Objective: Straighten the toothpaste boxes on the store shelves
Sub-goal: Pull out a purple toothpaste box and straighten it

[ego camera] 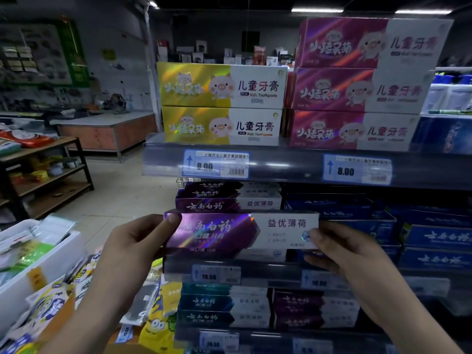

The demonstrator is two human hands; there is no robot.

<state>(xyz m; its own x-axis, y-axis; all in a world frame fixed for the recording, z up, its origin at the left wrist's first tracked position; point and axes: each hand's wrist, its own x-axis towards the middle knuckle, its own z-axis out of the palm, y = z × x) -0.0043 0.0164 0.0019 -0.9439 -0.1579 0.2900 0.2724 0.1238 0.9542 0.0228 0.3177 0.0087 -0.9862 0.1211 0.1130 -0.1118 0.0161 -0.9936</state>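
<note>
Purple toothpaste box (240, 229) gripped by left hand (135, 241) and right hand (342, 249); above, 2 yellow boxes (219, 85), 3 magenta boxes (357, 89).

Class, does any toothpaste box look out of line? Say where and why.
The purple box, pinched at both ends by left hand and right hand, stands forward of its stack, overlapping the blue boxes.
</note>
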